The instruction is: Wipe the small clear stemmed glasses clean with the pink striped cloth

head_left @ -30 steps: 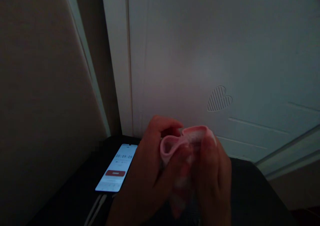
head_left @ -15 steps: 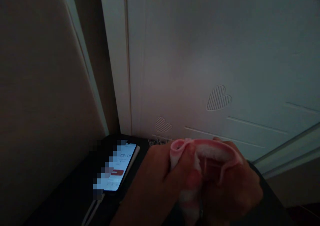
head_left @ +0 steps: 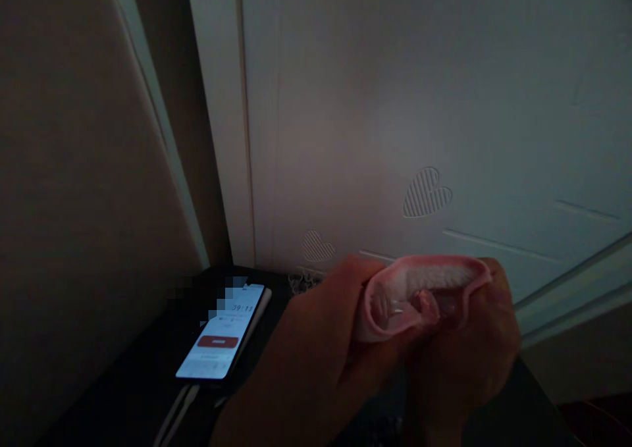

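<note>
Both hands hold a pink-edged, sock-like piece of cloth (head_left: 439,276) with a white fleecy lining, its mouth stretched into a wide loop facing me. On its left side, my left hand (head_left: 326,328) is closed around the edge, thumb along the front rim. My right hand (head_left: 478,355) grips the opposite end, fingers curled over the rim. A fingertip and something shiny and clear show inside the opening; what the shiny thing is I cannot make out. The lower part of the cloth is hidden by the hands.
A lit phone (head_left: 222,335) lies on the dark surface (head_left: 123,381) at left, with white cables (head_left: 178,407) below it. Behind stands a white panel (head_left: 336,137) with embossed hearts. A brownish panel (head_left: 74,170) rises at left. Some fringe-like material (head_left: 305,281) sits by the panel's foot.
The cloth has been raised slightly and its mouth spread wider toward the left. My left thumb has moved down from the rim's top. The view has shifted a little.
</note>
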`<state>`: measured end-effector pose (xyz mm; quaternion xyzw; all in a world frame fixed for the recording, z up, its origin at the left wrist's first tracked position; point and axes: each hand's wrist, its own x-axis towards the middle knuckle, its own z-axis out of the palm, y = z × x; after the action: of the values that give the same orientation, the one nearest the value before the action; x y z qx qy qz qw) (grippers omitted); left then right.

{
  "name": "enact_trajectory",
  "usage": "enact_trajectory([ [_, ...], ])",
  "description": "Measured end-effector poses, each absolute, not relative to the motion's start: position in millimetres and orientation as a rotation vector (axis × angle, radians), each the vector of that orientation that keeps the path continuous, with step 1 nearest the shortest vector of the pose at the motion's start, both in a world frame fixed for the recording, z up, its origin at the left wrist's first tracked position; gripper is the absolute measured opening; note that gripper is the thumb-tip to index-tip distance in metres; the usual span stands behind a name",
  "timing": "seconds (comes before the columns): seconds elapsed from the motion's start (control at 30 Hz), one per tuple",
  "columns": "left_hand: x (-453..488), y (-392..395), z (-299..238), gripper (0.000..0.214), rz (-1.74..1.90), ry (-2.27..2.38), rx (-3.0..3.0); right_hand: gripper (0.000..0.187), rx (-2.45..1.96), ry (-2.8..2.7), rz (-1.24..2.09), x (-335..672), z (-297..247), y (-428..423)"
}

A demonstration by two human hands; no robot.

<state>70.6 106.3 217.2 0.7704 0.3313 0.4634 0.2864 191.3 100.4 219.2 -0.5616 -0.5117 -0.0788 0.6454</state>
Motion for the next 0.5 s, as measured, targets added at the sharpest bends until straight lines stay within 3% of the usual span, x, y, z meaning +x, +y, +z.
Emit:
enact_trajectory([
  [0.2,69.4,103.8,209.8,0.005,1.137,1.017,2.207,0.025,-1.234,-1.249,-0.164,184.2,218.0,98.4],
  [0.5,65.2,104.0,224.5,0.028,0.998,1.082,2.03,0.024,-1.03,-1.322,-0.232,179.0,191.2,102.3],
])
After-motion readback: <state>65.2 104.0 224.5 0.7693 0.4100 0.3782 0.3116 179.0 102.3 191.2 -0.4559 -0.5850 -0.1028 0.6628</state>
